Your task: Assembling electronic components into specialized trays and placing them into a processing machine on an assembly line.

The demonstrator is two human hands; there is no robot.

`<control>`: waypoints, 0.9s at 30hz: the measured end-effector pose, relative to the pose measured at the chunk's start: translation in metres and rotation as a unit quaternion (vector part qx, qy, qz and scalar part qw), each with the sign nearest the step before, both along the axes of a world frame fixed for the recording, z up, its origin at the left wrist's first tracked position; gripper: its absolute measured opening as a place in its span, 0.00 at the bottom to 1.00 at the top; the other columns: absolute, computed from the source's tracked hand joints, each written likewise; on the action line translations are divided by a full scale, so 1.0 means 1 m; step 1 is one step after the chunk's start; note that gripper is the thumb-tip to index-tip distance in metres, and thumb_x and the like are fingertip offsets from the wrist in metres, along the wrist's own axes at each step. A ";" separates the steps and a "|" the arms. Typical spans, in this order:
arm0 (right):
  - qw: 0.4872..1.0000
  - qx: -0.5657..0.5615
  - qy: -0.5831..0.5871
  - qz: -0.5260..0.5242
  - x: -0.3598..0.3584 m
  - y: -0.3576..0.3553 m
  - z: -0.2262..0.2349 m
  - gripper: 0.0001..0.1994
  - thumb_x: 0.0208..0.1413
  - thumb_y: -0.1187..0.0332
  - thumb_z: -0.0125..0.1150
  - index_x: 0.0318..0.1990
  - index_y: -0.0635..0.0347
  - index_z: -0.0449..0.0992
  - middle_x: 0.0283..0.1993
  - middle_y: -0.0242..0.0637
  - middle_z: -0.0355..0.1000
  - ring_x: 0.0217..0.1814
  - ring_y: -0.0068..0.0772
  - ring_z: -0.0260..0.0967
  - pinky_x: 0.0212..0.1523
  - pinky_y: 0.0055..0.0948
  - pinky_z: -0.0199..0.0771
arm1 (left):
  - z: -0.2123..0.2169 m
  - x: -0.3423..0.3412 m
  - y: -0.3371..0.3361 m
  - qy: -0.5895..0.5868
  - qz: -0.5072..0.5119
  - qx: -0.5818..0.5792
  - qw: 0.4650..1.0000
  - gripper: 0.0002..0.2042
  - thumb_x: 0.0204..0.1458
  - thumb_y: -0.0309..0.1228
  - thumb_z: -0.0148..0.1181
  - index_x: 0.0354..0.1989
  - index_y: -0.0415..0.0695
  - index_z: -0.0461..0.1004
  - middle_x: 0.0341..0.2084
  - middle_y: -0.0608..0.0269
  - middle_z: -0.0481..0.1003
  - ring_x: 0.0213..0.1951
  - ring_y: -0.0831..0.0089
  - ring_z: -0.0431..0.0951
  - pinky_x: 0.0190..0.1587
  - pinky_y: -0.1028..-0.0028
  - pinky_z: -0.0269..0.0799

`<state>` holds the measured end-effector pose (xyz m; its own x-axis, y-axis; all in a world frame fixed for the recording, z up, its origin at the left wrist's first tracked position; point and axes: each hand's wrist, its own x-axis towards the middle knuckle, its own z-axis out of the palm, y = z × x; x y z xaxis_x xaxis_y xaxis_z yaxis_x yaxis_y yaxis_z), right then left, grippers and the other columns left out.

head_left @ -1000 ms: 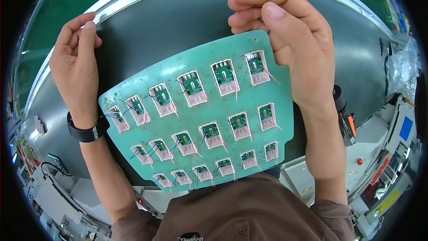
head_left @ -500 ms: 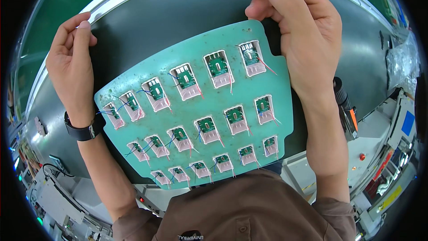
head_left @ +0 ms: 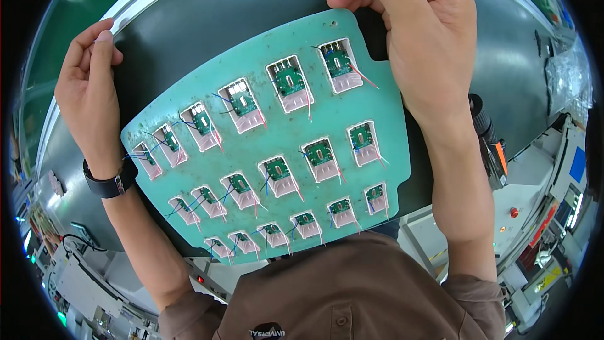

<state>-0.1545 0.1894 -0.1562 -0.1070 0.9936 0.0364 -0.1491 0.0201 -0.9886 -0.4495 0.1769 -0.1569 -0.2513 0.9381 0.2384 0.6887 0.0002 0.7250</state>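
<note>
A green tray-like plate (head_left: 251, 141) lies in front of me, its near edge against my brown shirt. Rows of rectangular white pockets hold small green circuit boards (head_left: 289, 82) with thin blue and red wires sticking out. My left hand (head_left: 88, 75) is beside its left end, thumb and fingers curled together; the black watch on that wrist is close to the plate's corner. My right hand (head_left: 425, 38) is at the far right corner, fingers curled in and partly cut off by the frame. What either hand's fingers hold, if anything, cannot be made out.
A dark work surface (head_left: 207, 50) with a pale metal rail (head_left: 135, 3) along its far side lies under the plate. To the right are a black cylindrical object (head_left: 481, 119) and clear plastic wrapping (head_left: 568, 85). Machines with a red button (head_left: 514, 213) stand near the lower right.
The plate and both hands appear shifted a little up and left in view; the surroundings shift slightly too. The curled fingers look much the same.
</note>
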 end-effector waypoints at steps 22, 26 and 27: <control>0.996 0.049 -0.073 -0.009 0.002 0.000 -0.003 0.13 0.65 0.70 0.50 0.47 0.71 0.76 0.46 0.42 0.76 0.37 0.21 0.69 0.40 0.20 0.70 | 0.012 0.017 -0.005 -0.112 -0.009 0.002 0.994 0.05 0.59 0.24 0.52 0.35 0.34 0.73 0.21 0.73 0.70 0.25 0.88 0.68 0.29 0.87 0.60; 0.994 0.053 -0.095 -0.012 -0.001 -0.002 -0.002 0.13 0.65 0.70 0.49 0.47 0.72 0.75 0.47 0.43 0.75 0.38 0.20 0.68 0.41 0.19 0.69 | 0.011 0.017 -0.006 -0.124 -0.006 0.010 0.992 0.05 0.58 0.23 0.52 0.34 0.34 0.73 0.21 0.72 0.71 0.24 0.87 0.68 0.28 0.86 0.62; 0.993 0.051 -0.103 -0.027 -0.002 -0.002 -0.002 0.13 0.65 0.70 0.49 0.47 0.72 0.75 0.47 0.43 0.75 0.38 0.20 0.68 0.41 0.19 0.70 | 0.012 0.017 -0.007 -0.124 -0.002 0.011 0.992 0.05 0.58 0.23 0.52 0.34 0.34 0.73 0.21 0.72 0.71 0.24 0.87 0.68 0.28 0.86 0.62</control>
